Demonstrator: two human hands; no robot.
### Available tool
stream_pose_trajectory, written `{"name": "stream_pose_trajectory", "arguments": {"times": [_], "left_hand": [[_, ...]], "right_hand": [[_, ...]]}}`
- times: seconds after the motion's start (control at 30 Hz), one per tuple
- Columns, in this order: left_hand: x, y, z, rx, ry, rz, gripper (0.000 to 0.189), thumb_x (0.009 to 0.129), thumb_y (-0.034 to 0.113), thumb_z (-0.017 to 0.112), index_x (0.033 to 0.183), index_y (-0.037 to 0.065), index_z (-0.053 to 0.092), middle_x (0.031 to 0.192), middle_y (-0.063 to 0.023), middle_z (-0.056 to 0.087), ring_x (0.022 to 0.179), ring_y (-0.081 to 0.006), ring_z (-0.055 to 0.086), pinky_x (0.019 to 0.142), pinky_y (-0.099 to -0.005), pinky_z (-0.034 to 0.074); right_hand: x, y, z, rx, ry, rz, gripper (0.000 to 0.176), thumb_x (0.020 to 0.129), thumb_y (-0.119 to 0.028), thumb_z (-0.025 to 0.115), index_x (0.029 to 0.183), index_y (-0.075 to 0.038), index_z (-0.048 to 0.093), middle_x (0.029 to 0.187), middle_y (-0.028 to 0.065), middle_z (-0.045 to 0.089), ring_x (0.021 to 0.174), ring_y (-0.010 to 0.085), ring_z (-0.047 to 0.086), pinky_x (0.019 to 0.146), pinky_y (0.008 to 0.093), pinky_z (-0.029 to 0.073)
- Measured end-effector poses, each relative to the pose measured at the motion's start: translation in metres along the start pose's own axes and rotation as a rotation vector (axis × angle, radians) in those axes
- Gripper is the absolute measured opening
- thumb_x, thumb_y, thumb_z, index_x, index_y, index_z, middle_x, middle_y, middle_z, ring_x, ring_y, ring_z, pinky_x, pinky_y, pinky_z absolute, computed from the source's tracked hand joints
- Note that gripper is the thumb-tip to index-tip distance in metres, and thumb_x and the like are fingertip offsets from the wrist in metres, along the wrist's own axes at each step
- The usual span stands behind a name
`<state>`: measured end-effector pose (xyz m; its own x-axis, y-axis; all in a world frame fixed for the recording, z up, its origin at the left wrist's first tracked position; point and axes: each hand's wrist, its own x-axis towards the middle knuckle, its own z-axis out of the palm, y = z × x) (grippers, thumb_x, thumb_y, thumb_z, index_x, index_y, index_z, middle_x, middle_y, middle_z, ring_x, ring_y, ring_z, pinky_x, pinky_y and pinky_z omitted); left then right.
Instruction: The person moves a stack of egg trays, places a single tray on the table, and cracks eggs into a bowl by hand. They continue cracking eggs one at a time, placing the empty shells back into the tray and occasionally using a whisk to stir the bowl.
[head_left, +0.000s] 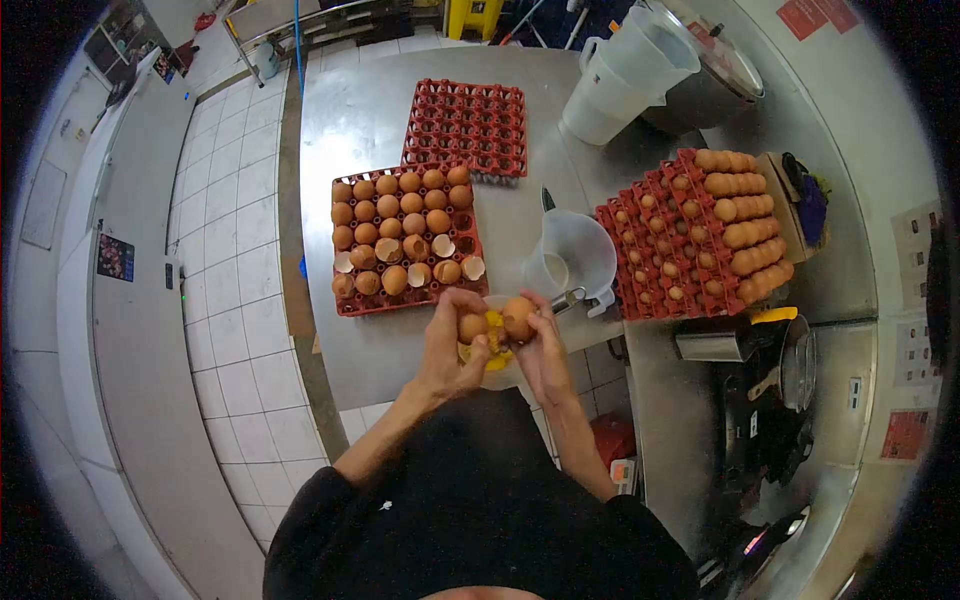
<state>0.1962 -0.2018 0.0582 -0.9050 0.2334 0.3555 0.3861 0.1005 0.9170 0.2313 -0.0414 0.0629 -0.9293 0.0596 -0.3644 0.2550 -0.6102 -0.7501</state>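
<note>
My left hand (450,345) curls around a brown egg (473,327), thumb bent in toward the middle. Close beside it, the fingers of my right hand (545,350) grip another rounded brown egg (518,318) with a dark mark low on its shell. Whether these are whole eggs or two shell halves I cannot tell. Yellow yolk (494,380) shows between and below the hands, in a pale container (510,378) partly hidden by them. Just beyond my left hand is a red egg tray (390,308) holding brown eggs and, in its nearer rows, several broken shells.
An egg-free red tray (465,125) lies behind the filled one. A clear jug (590,250) with a metal-handled tool (570,299) stands right of my hands, a knife (548,199) behind it. Stacked egg trays (690,235) and a tall white jug (625,75) are farther right.
</note>
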Motion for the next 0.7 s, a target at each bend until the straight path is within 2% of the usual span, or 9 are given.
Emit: {"name": "stream_pose_trajectory", "arguments": {"times": [0.03,0.07,0.1,0.17,0.2,0.3,0.37,0.53,0.7], "left_hand": [[-0.003,-0.004,-0.005,-0.074,0.008,-0.068,0.047,0.081,0.009,0.072,0.123,-0.001,0.053,0.112,-0.0204,0.062,0.105,-0.0370,0.063,0.093,-0.0424,0.051],[0.000,0.002,-0.012,-0.024,-0.092,-0.151,0.053,0.081,0.012,0.072,0.128,0.000,0.051,0.109,-0.0191,0.060,0.103,-0.0359,0.062,0.093,-0.0427,0.050],[0.004,0.008,-0.014,-0.024,-0.088,-0.157,0.053,0.081,0.012,0.072,0.128,0.000,0.051,0.109,-0.0191,0.060,0.103,-0.0359,0.062,0.093,-0.0427,0.050],[0.014,0.014,-0.017,0.052,-0.281,-0.130,0.057,0.081,0.015,0.071,0.133,0.003,0.052,0.103,-0.0152,0.059,0.096,-0.0283,0.061,0.089,-0.0397,0.049],[0.016,0.014,-0.018,0.078,-0.303,-0.030,0.056,0.081,0.014,0.072,0.133,0.005,0.055,0.104,-0.0170,0.061,0.099,-0.0323,0.063,0.090,-0.0394,0.051],[0.020,0.009,-0.022,0.098,-0.422,0.026,0.050,0.082,0.012,0.072,0.129,0.003,0.058,0.108,-0.0190,0.064,0.102,-0.0380,0.065,0.091,-0.0412,0.052],[0.016,0.003,-0.022,0.085,-0.427,-0.010,0.048,0.082,0.011,0.072,0.127,0.003,0.059,0.110,-0.0204,0.065,0.103,-0.0399,0.064,0.091,-0.0420,0.053],[0.011,-0.008,-0.025,0.106,-0.451,-0.073,0.045,0.083,0.010,0.072,0.126,0.003,0.061,0.112,-0.0226,0.065,0.102,-0.0429,0.065,0.089,-0.0436,0.054],[0.011,-0.007,-0.029,0.173,-0.446,0.000,0.044,0.085,0.014,0.072,0.127,0.008,0.061,0.112,-0.0199,0.065,0.098,-0.0432,0.066,0.085,-0.0480,0.056]], "right_hand": [[-0.002,-0.002,-0.008,-0.029,-0.010,0.030,0.040,0.102,-0.017,0.047,0.140,-0.008,0.040,0.134,0.0130,0.051,0.121,0.0233,0.054,0.103,0.0354,0.046],[-0.004,-0.004,-0.014,-0.030,-0.008,0.037,0.040,0.102,-0.017,0.047,0.140,-0.008,0.040,0.134,0.0130,0.051,0.121,0.0233,0.054,0.103,0.0354,0.046],[-0.005,-0.006,-0.019,-0.089,-0.046,0.078,0.043,0.100,-0.016,0.053,0.140,-0.008,0.039,0.132,0.0140,0.052,0.119,0.0238,0.056,0.103,0.0353,0.046],[-0.006,-0.009,-0.022,-0.153,-0.092,0.123,0.047,0.098,-0.015,0.059,0.140,-0.008,0.038,0.131,0.0150,0.053,0.118,0.0244,0.057,0.102,0.0353,0.047],[-0.007,-0.010,-0.022,-0.329,-0.149,0.074,0.049,0.097,-0.016,0.062,0.139,-0.006,0.039,0.129,0.0155,0.055,0.116,0.0247,0.059,0.102,0.0356,0.047],[-0.007,-0.011,-0.017,-0.668,-0.220,-0.042,0.050,0.095,-0.018,0.065,0.137,-0.003,0.043,0.125,0.0173,0.058,0.113,0.0261,0.062,0.100,0.0371,0.049],[-0.008,-0.015,-0.011,-0.831,-0.235,-0.107,0.049,0.094,-0.019,0.065,0.135,0.000,0.045,0.124,0.0185,0.060,0.112,0.0271,0.063,0.099,0.0383,0.050],[-0.006,-0.018,-0.015,-1.339,-0.234,-0.281,0.051,0.087,-0.009,0.065,0.134,0.005,0.051,0.125,0.0238,0.058,0.118,0.0385,0.061,0.100,0.0419,0.049],[-0.011,-0.027,-0.012,-1.360,-0.286,-0.355,0.057,0.086,-0.007,0.065,0.140,0.002,0.048,0.128,0.0232,0.056,0.120,0.0408,0.058,0.101,0.0427,0.048]]}}
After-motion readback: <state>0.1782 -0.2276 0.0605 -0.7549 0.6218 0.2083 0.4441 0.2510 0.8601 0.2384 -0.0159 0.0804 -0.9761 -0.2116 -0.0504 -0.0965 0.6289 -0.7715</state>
